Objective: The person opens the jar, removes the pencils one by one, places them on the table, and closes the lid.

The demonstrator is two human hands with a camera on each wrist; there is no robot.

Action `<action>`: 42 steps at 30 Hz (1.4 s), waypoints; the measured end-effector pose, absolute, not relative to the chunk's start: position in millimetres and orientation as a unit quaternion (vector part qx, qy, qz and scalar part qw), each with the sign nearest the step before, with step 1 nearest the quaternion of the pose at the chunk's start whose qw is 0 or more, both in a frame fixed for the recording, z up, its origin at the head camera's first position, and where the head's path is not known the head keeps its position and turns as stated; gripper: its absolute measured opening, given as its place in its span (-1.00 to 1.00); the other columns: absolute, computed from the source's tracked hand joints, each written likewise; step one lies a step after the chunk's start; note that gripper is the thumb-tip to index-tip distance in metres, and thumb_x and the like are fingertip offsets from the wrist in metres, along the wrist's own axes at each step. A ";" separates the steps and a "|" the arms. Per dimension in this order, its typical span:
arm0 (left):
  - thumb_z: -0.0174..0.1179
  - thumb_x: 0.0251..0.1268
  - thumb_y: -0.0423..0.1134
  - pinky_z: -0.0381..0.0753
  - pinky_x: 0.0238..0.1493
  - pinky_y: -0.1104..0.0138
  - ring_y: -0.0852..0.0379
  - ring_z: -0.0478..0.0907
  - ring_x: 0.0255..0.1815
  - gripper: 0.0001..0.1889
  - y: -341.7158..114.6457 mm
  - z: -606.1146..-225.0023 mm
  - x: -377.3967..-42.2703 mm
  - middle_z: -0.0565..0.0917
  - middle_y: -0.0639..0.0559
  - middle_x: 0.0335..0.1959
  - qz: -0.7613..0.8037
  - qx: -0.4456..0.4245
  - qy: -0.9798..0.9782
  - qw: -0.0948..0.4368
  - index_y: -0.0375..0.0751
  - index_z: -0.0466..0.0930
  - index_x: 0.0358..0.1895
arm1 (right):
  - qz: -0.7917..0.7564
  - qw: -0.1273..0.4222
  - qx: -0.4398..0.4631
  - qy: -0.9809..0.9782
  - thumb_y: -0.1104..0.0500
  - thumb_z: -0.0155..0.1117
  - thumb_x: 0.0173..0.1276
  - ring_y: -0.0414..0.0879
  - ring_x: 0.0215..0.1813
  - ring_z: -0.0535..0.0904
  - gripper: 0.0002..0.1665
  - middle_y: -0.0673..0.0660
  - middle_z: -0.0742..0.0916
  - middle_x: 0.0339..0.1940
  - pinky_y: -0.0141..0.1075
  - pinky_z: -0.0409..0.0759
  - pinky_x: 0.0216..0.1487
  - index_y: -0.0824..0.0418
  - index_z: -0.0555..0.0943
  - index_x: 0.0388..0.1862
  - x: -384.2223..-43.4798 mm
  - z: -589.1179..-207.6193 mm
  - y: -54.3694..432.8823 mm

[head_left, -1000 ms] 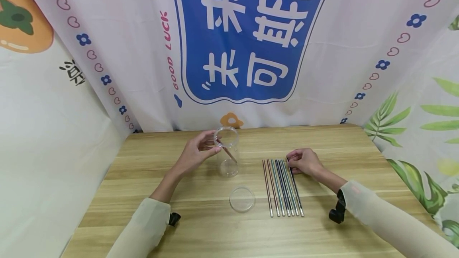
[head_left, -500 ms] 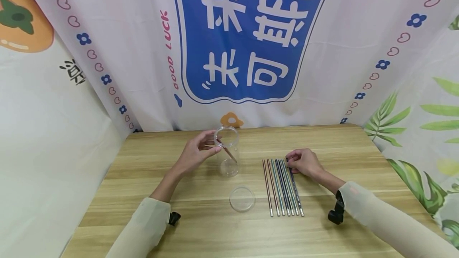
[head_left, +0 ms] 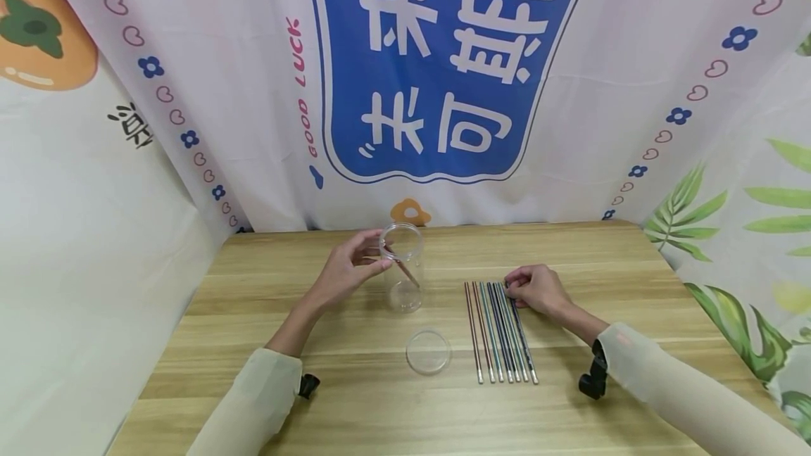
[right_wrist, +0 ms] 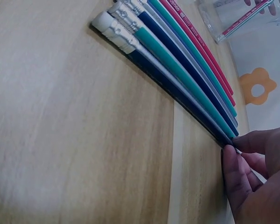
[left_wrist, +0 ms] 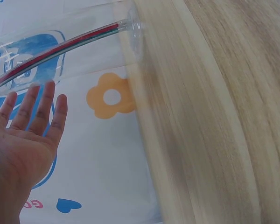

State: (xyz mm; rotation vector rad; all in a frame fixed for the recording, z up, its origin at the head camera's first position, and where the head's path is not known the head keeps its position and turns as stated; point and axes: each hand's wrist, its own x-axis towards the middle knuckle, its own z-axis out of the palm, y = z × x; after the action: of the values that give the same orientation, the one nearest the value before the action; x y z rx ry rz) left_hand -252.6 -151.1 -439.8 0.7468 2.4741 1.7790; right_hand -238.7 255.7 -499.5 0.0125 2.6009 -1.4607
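Note:
My left hand (head_left: 347, 264) holds a clear plastic jar (head_left: 413, 266) standing open-topped at the back of the table, thumb at its front and fingers behind. Inside lean a red pencil (left_wrist: 67, 47) and a green one, side by side in the left wrist view. With thumb and fingers, my right hand (head_left: 537, 288) pinches the far end of a dark blue pencil (right_wrist: 170, 86), the rightmost of a row. Its white eraser (right_wrist: 104, 22) end points toward me, close over the wood. Left of it, several red, teal and blue pencils (head_left: 474, 333) lie parallel.
A round clear lid (head_left: 428, 352) lies flat in front of the jar, left of the pencil row. Behind the table's far edge hangs a printed white cloth (head_left: 570, 181). Black camera mounts (head_left: 594, 378) sit on both wrists.
The right hand stays at the far end of the dark blue pencil, shifting only slightly. Left hand, jar and lid keep their places; the head view has moved a little.

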 end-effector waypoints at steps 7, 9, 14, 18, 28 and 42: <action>0.43 0.41 -0.28 0.73 0.25 0.07 -0.17 0.71 0.19 -0.41 -150.5 -439.3 -251.9 0.72 -0.21 0.21 0.568 0.233 0.789 0.005 -0.21 0.49 0.45 | -0.494 0.081 0.006 0.866 0.41 0.45 0.36 -0.11 -0.33 0.75 -0.70 0.21 0.78 -0.24 -0.33 0.81 -0.31 0.44 0.71 0.05 -237.0 -499.1 254.8; 0.43 0.41 -0.28 0.72 0.26 0.06 -0.17 0.71 0.19 -0.41 -150.4 -439.1 -251.8 0.71 -0.21 0.21 0.567 0.233 0.790 0.005 -0.21 0.48 0.45 | -0.494 0.081 0.005 0.866 0.40 0.45 0.37 -0.12 -0.33 0.75 -0.70 0.22 0.79 -0.23 -0.33 0.82 -0.30 0.45 0.71 0.06 -237.2 -498.6 254.6; 0.43 0.41 -0.25 0.71 0.28 0.05 -0.16 0.70 0.20 -0.40 -150.8 -438.1 -251.5 0.71 -0.20 0.22 0.564 0.232 0.792 0.005 -0.20 0.48 0.46 | -0.480 0.068 -0.010 0.874 0.37 0.44 0.40 -0.12 -0.34 0.75 -0.72 0.24 0.80 -0.22 -0.33 0.81 -0.32 0.45 0.71 0.05 -238.6 -496.3 254.6; 0.43 0.41 -0.25 0.70 0.29 0.04 -0.16 0.69 0.21 -0.38 -151.0 -437.6 -251.7 0.70 -0.20 0.23 0.563 0.233 0.792 0.005 -0.24 0.46 0.47 | -0.439 0.032 -0.047 0.897 0.30 0.45 0.42 -0.10 -0.31 0.74 -0.76 0.22 0.81 -0.23 -0.38 0.75 -0.32 0.42 0.74 -0.01 -241.5 -491.5 254.3; 0.43 0.41 -0.26 0.71 0.27 0.02 -0.17 0.70 0.19 -0.38 -151.4 -439.7 -252.3 0.71 -0.21 0.23 0.565 0.237 0.790 0.005 -0.28 0.45 0.47 | -0.409 0.002 -0.117 0.905 0.26 0.45 0.43 0.00 -0.11 0.74 -0.73 0.13 0.83 -0.17 -0.41 0.72 -0.16 0.36 0.75 0.04 -245.9 -471.5 245.1; 0.44 0.40 -0.24 0.71 0.28 0.04 -0.15 0.70 0.20 -0.39 -151.7 -439.3 -251.4 0.71 -0.19 0.23 0.565 0.233 0.791 0.004 -0.20 0.48 0.46 | -0.459 -0.006 -0.185 0.869 0.25 0.50 0.42 0.06 0.03 0.75 -0.71 0.20 0.81 -0.03 -0.32 0.80 -0.02 0.31 0.75 0.07 -253.0 -441.1 228.9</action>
State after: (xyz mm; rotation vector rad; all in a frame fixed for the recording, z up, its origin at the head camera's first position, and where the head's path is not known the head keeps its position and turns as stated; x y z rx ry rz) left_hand -251.4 -151.7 -439.3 0.7297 2.4794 1.7705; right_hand -253.0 228.9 -441.1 -0.5847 2.7401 -1.4482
